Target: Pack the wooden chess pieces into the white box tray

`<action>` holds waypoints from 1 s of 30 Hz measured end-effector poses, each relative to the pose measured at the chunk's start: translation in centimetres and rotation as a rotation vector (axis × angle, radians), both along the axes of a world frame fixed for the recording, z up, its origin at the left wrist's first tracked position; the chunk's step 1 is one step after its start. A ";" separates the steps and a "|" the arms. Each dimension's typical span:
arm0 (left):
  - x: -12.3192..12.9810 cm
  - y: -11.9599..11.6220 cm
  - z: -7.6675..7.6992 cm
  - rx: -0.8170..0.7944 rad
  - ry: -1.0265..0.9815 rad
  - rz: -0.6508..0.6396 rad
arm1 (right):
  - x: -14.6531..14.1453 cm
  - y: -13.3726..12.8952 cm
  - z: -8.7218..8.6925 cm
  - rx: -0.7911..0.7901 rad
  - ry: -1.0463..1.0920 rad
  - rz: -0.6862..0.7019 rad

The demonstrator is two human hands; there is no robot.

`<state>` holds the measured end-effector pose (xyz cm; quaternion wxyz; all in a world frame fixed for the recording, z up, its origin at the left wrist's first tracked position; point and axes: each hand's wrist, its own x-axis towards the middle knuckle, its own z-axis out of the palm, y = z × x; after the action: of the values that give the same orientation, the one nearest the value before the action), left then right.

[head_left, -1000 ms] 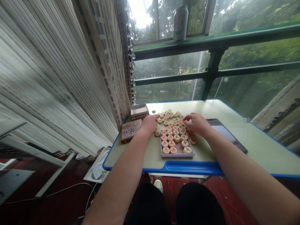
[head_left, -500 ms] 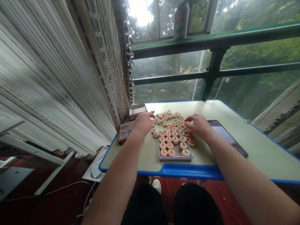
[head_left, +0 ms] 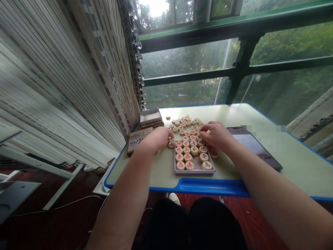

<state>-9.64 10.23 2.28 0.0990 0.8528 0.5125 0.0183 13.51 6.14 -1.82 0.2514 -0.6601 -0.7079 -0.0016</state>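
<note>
My left hand is over the left side of the pieces, its curled fingers closed on a Chinese chess piece, partly hidden by them. On the right, my right hand pinches another Chinese chess piece at the edge of the spread, mostly covered by the fingertips. Between and below the hands stands a shallow white box tray with rows of round wooden pieces, red and black characters facing up. Its third column has a gap in the two nearest rows. More loose pieces lie scattered behind the tray.
A patterned box and an open box lid lie at the table's left. A tablet-like dark device lies right of my right hand. The table has a blue rim. A curtain hangs left; window rails are behind.
My left hand has come down and nearer, onto pieces beside the tray. My right hand has moved slightly left and its fingers have closed in. The view has tilted down a little.
</note>
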 end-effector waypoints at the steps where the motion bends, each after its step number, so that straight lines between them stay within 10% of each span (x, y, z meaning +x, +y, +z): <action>1: 0.1 0.0 0.1 0.007 0.005 0.004 | 0.0 0.0 0.0 -0.002 0.000 0.000; 11: 0.7 0.8 -0.4 0.286 -0.276 -0.107 | 0.0 -0.1 0.1 0.082 0.083 0.040; 30: 0.8 1.6 -2.4 0.311 -0.389 -0.059 | -0.1 0.7 -1.1 0.045 0.037 0.053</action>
<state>-8.88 11.81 -0.12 0.0640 0.8528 0.4497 0.2579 13.40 6.87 -2.95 0.2791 -0.6351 -0.7203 0.0012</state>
